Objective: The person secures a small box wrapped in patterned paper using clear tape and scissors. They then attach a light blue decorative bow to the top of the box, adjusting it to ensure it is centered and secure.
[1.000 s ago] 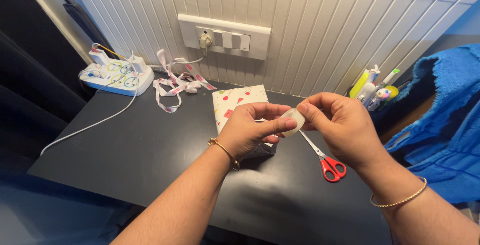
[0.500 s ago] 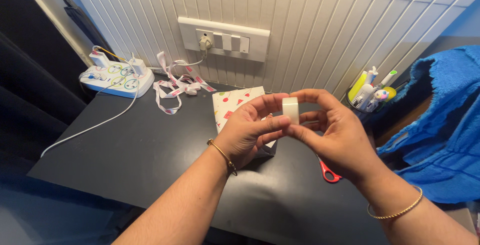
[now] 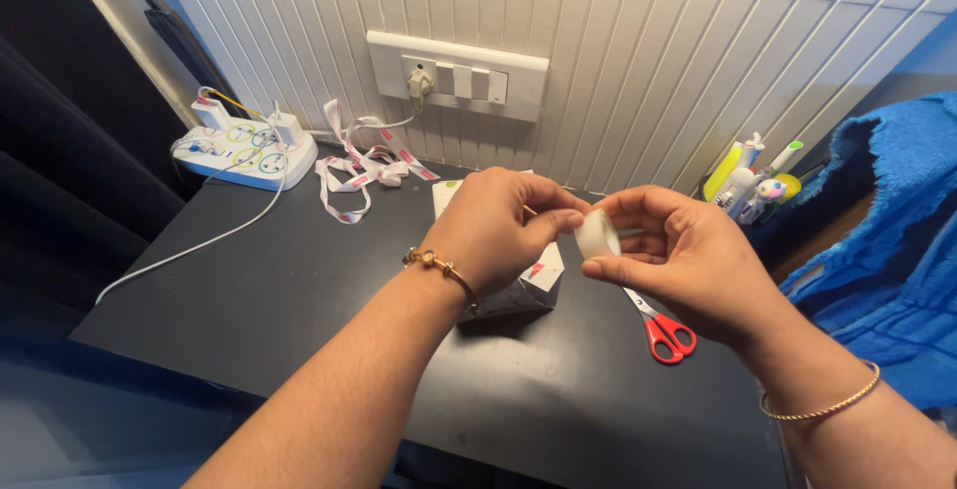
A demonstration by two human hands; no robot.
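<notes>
My right hand [image 3: 688, 265] holds a small roll of clear tape [image 3: 598, 235] between thumb and fingers, above the black table [image 3: 299, 300]. The fingertips of my left hand [image 3: 498, 230] pinch at the roll's left edge; whether they hold a tape end is too small to tell. Both hands hover over a box wrapped in white patterned paper [image 3: 533, 285], which my left hand mostly hides. Red-handled scissors [image 3: 658, 329] lie on the table just under my right hand.
A white power strip [image 3: 244, 145] with plugs and a white cable sits at the back left. A patterned ribbon [image 3: 364, 165] lies near the wall. A pen holder [image 3: 748, 185] stands at the back right. Blue cloth [image 3: 887, 250] hangs at the right.
The roll has turned from edge-on to tilted and sits a little lower. My left hand has closed over the box and pinches the roll's edge.
</notes>
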